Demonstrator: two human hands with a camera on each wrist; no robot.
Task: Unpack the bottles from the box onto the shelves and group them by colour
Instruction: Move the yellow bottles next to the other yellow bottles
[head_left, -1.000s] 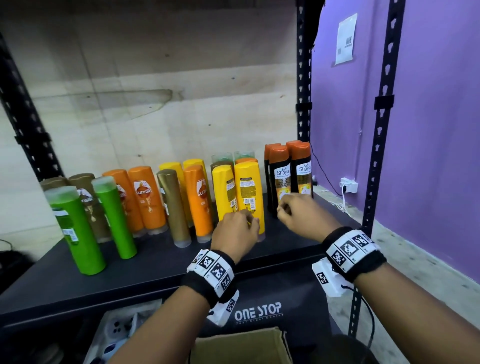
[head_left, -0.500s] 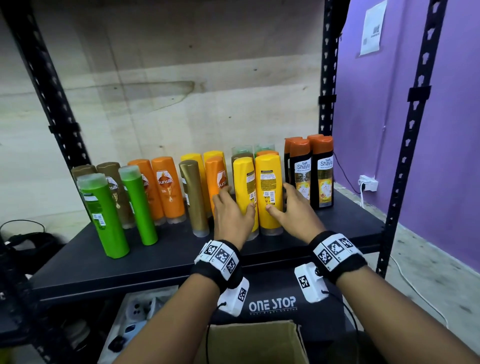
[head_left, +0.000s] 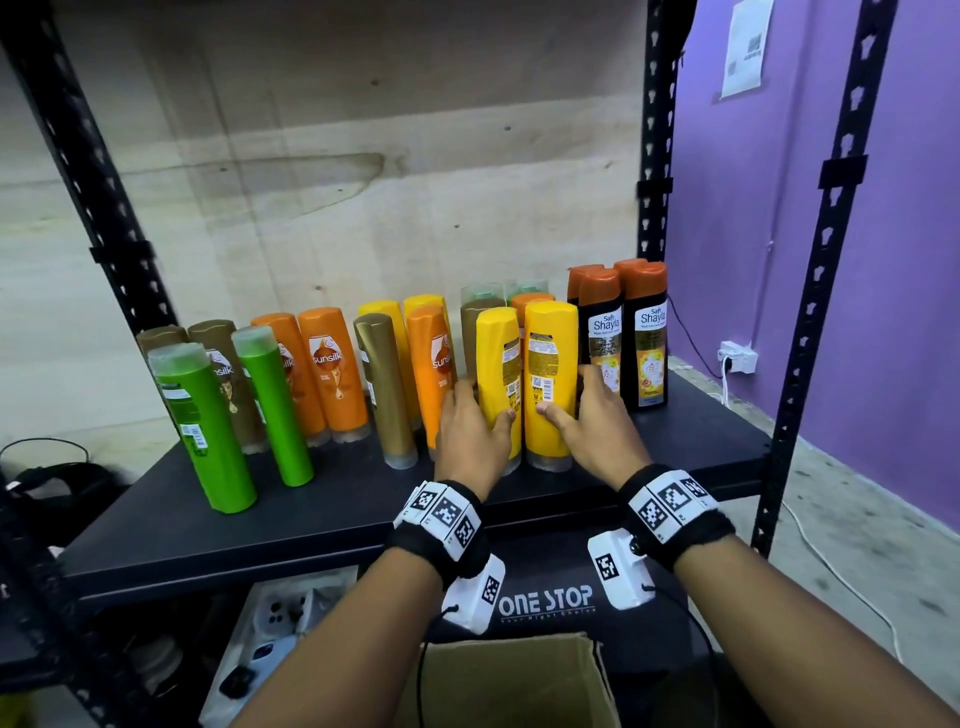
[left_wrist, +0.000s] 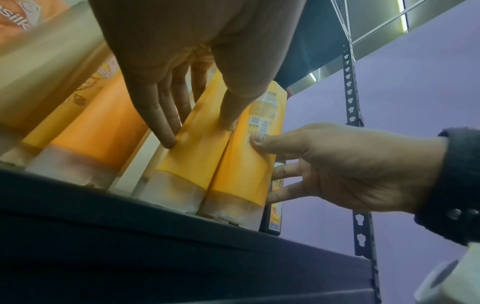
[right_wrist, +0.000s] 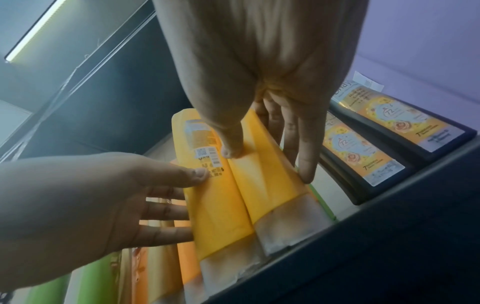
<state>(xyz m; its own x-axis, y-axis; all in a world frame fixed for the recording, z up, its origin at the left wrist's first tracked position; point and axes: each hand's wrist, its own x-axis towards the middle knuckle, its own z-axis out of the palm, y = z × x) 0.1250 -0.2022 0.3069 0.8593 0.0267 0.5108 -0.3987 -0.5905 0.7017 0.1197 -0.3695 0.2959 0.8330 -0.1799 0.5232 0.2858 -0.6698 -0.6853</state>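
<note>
Two yellow bottles stand side by side at the front of the black shelf (head_left: 363, 509). My left hand (head_left: 480, 415) holds the left yellow bottle (head_left: 498, 364), thumb on its front and fingers along its left side. My right hand (head_left: 576, 415) holds the right yellow bottle (head_left: 550, 358) the same way, its fingers in the gap beside the black bottles (head_left: 644, 343). The left wrist view shows the left hand (left_wrist: 198, 133) on its bottle (left_wrist: 197, 156). In the right wrist view the right hand (right_wrist: 270, 164) grips its bottle (right_wrist: 267, 185). Both bottles stand upright and touch each other.
Left of the hands stand a gold bottle (head_left: 384, 389), orange bottles (head_left: 332, 374), brown ones and two green bottles (head_left: 208, 431). More bottles stand behind the yellow pair. An open cardboard box (head_left: 509, 680) sits below the shelf. A black upright (head_left: 810, 312) borders the right end.
Both hands have moved forward from in front of the yellow bottles onto them. Thumbs now lie on the fronts and fingers reach along the outer sides.
</note>
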